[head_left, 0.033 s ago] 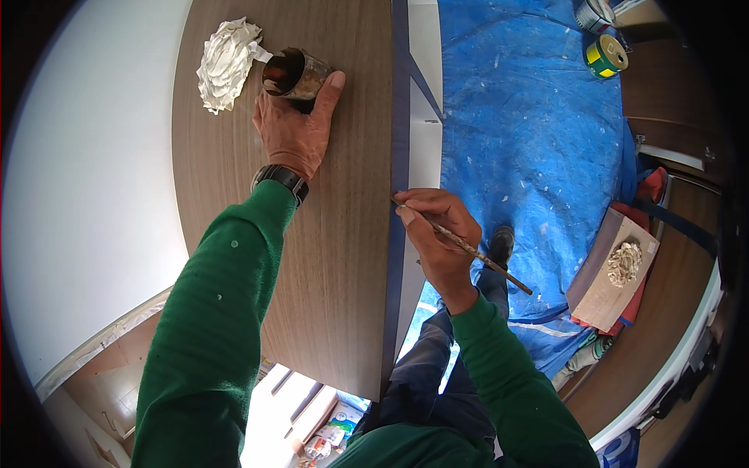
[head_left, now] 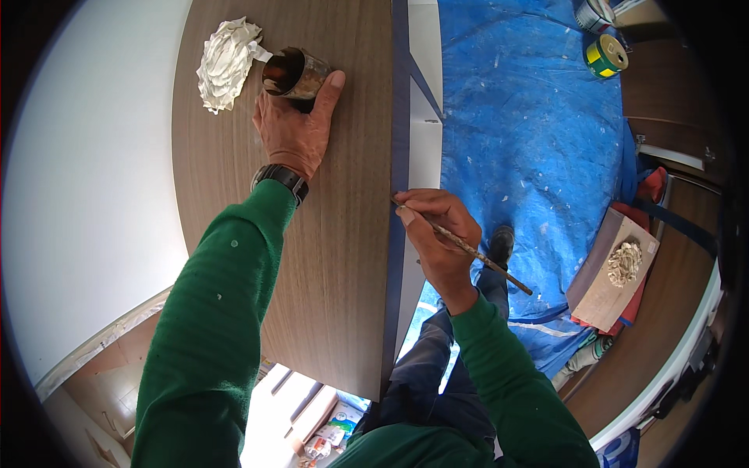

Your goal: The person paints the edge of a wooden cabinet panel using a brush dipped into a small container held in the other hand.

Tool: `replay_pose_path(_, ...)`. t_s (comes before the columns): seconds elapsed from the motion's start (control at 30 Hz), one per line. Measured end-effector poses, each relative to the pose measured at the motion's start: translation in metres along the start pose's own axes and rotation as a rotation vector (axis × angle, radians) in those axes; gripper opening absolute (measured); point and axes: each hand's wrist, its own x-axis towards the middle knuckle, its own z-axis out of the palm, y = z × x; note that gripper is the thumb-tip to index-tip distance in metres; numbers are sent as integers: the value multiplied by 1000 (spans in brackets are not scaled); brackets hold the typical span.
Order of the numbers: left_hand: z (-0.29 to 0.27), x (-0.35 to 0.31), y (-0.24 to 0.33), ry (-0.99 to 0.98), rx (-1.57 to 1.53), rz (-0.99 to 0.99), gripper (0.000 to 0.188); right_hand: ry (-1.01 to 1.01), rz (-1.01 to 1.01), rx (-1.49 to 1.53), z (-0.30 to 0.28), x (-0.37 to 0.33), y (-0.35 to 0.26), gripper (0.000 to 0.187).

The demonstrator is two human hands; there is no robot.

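My left hand (head_left: 295, 129) is wrapped round a stained metal can (head_left: 314, 76), its mouth tilted to the left and dark brown inside. The can sits on a brown wood-grain top (head_left: 328, 257). In the fingertips of my right hand (head_left: 441, 234) is a thin, paint-stained paintbrush (head_left: 499, 269). Its handle slants down to the right; the other end meets the dark blue edge (head_left: 399, 140) of the top, and its bristles cannot be made out. A crumpled off-white wad (head_left: 226, 66) lies just left of the can, a pale strip reaching toward it.
A blue sheet (head_left: 523, 132) covers the floor on the right. Two tins, one green and yellow (head_left: 605, 56) and one pale (head_left: 594, 15), stand at the far right. Another crumpled wad (head_left: 624, 264) rests on a box (head_left: 605, 292). A white wall panel (head_left: 86, 195) rises at left.
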Motion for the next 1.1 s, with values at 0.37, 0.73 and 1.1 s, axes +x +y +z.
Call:
replay_pose_path(0.37, 2, 0, -1, 92, -5, 69, 80, -25, -19, 21, -2, -7, 2, 10)
replay_pose_path(0.73, -2, -1, 1, -49, -15, -37, 95, 74, 28, 49, 4, 5, 0, 10)
replay_pose_path(1.1, -2, 1, -2, -52, -9, -37, 97, 52, 14, -10, 5, 11, 2, 10)
